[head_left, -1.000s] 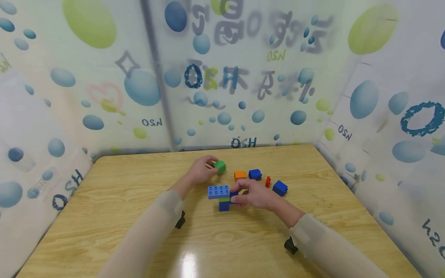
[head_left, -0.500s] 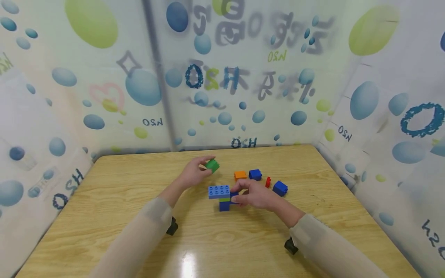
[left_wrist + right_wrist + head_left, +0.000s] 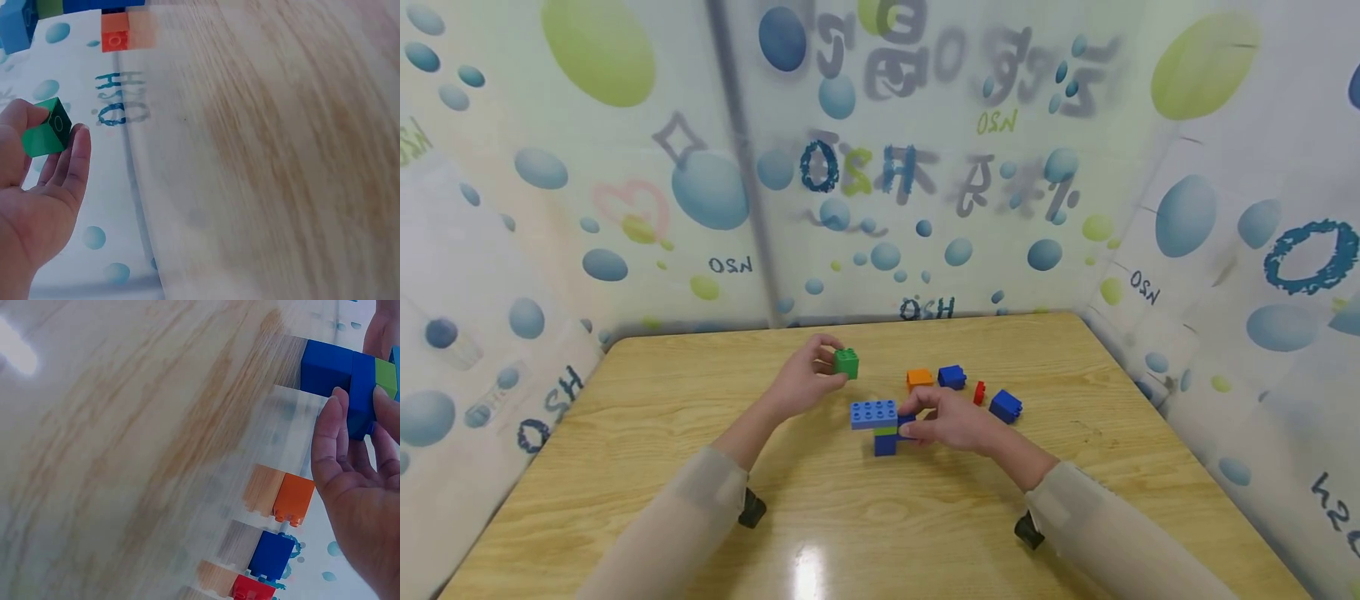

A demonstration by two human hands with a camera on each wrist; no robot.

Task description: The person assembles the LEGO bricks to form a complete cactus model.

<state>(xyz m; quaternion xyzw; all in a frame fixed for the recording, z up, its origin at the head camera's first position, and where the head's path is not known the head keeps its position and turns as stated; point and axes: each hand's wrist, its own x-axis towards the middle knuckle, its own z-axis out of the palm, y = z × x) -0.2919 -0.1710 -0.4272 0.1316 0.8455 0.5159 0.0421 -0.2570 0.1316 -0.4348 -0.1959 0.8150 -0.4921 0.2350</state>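
Observation:
Between thumb and fingers my left hand (image 3: pixel 805 379) pinches a green toy brick (image 3: pixel 847 363), its studs facing up in the head view. The left wrist view shows the same green brick (image 3: pixel 49 128) held at the fingertips. My right hand (image 3: pixel 951 419) grips the right side of a small brick stack (image 3: pixel 884 443), at a dark blue brick (image 3: pixel 362 394) that juts out sideways. On top of the stack lies a light blue brick (image 3: pixel 873 414) with two rows of studs, reaching out to the left. A lime green layer (image 3: pixel 385 376) sits beneath it.
Behind and right of my right hand lie an orange brick (image 3: pixel 919 379), a blue brick (image 3: pixel 952 377), a small red piece (image 3: pixel 979 392) and another blue brick (image 3: pixel 1006 407). The wooden table (image 3: pixel 662 417) meets patterned curtains at its back and sides.
My left hand has drawn back leftward with the green brick and turned it from tilted to studs up. My right hand stays on the stack.

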